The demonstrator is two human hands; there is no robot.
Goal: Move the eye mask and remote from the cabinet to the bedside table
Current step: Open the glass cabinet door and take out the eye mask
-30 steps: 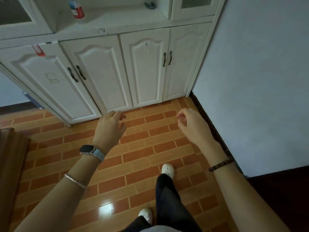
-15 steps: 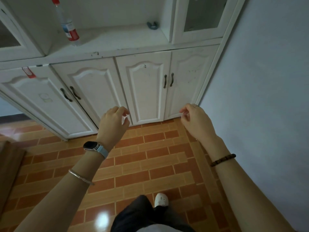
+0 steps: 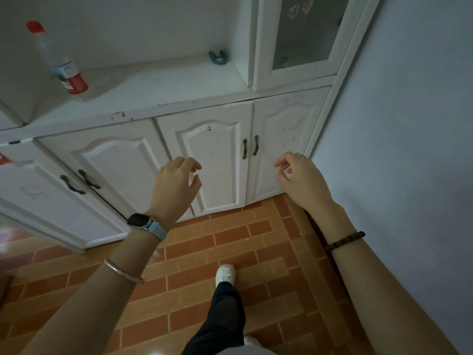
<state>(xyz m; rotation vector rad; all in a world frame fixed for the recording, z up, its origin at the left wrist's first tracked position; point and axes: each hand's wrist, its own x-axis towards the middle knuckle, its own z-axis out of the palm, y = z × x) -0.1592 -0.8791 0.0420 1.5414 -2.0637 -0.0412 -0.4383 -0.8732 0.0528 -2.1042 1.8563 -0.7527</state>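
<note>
A floor (image 3: 230, 242) of orange and red brick-pattern tiles runs up to a white cabinet (image 3: 210, 155), with a pale blue-grey wall (image 3: 409, 124) closing the corner on the right. The cabinet's lower doors are all closed; the pair nearest the corner meets at two dark handles (image 3: 250, 148). Above them is an open shelf serving as a surface, and a glass-fronted door (image 3: 304, 34) stands at its right end.

The left hand (image 3: 174, 185) is raised in front of the lower door left of the handles, fingers loosely curled and thumb apart from them. Its grip is released and holds nothing. The right hand (image 3: 304, 180) is raised in front of the door right of the handles, fingers likewise loosely curled, its grip released and empty. Whether either hand touches a door I cannot tell. The handles lie between the two hands, slightly above them.

On the surface, a clear bottle (image 3: 60, 62) with a red cap and a red label stands at the left. A small blue-grey object (image 3: 218, 57) sits at the back right, well above both hands; what it is I cannot tell. The eye mask and remote cannot be made out from here.

The left forearm carries a dark watch (image 3: 143, 221) and a thin bangle (image 3: 122, 271), and the right wrist a dark bead bracelet (image 3: 344, 240). A white shoe (image 3: 225, 274) rests on the tiles below.
</note>
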